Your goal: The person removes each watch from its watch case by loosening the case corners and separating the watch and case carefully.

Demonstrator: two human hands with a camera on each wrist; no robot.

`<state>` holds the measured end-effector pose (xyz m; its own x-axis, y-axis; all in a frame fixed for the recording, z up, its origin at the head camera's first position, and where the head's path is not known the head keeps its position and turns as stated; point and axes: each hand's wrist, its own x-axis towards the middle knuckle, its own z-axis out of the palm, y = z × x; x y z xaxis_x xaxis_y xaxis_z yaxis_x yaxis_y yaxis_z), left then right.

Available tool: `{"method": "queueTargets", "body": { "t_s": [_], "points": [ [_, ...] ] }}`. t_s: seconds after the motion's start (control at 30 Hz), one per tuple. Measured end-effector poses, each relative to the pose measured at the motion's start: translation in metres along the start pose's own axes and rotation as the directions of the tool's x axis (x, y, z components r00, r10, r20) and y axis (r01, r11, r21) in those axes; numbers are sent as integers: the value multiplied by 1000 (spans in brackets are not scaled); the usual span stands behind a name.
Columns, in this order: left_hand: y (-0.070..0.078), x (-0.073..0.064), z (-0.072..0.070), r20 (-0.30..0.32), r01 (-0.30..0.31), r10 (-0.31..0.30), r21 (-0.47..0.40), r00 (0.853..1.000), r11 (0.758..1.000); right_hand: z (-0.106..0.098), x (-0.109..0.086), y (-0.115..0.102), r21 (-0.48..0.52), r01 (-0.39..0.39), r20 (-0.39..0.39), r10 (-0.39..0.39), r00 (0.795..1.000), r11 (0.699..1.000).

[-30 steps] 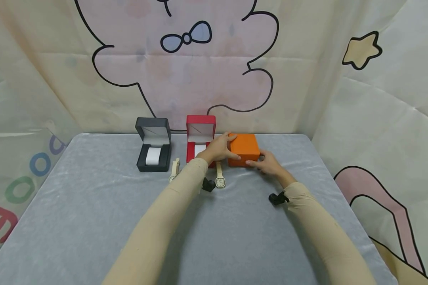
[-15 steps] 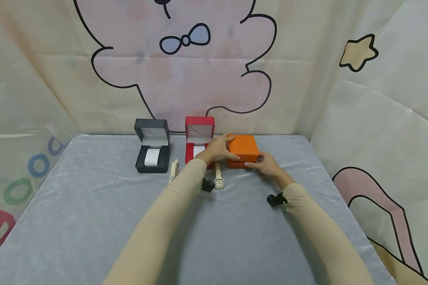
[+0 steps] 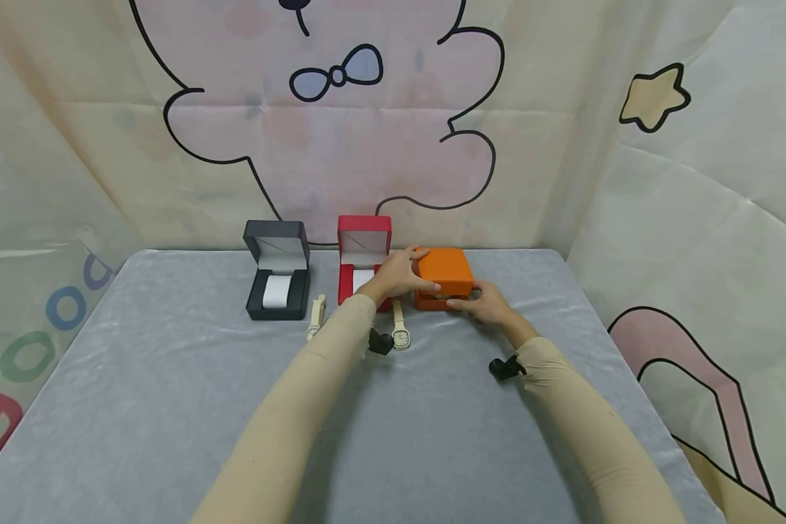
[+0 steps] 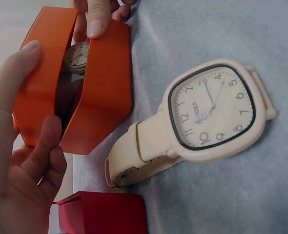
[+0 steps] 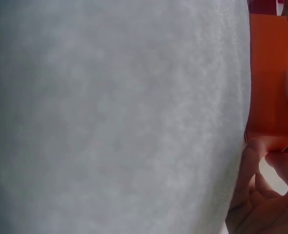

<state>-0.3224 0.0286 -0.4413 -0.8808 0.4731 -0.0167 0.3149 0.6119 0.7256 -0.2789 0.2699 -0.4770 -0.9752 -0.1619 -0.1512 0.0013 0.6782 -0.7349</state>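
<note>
An orange watch box [image 3: 442,266] stands at the back of the table with its lid partly raised. My left hand [image 3: 396,276] grips the lid from the left side, thumb at the front. On the right, my right hand [image 3: 487,303] holds the base [image 5: 272,78], its thumb on the front edge. Through the gap in the left wrist view, a watch [image 4: 77,56] shows inside; most of it is hidden. A cream watch [image 4: 212,109] with a square face lies on the cloth below my left hand.
To the left stand a raised-lid red watch box [image 3: 364,227], partly behind my left hand, and a dark grey one [image 3: 276,242], both with white cushions. Another cream watch [image 3: 317,314] lies between them, partly covered by my left sleeve. A printed curtain [image 3: 419,175] hangs behind the table.
The orange box's lid has tilted up from the base, so a gap now shows at the front. Both hands keep their places on the box.
</note>
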Motion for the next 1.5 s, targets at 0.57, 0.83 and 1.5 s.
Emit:
{"method": "queueTargets", "body": {
  "t_s": [0.57,0.83,1.5],
  "points": [
    [-6,-1,-2,-14,44,-47,-165,999,985,4,1,-3,-17,50,-3,-50,999,999],
    [-3,2,0,-26,51,-58,-230,998,972,1,-2,-3,-9,43,4,-43,999,999],
    [1,5,2,-56,107,-137,-366,989,924,0,-1,-1,-28,40,3,-40,999,999]
  ]
}}
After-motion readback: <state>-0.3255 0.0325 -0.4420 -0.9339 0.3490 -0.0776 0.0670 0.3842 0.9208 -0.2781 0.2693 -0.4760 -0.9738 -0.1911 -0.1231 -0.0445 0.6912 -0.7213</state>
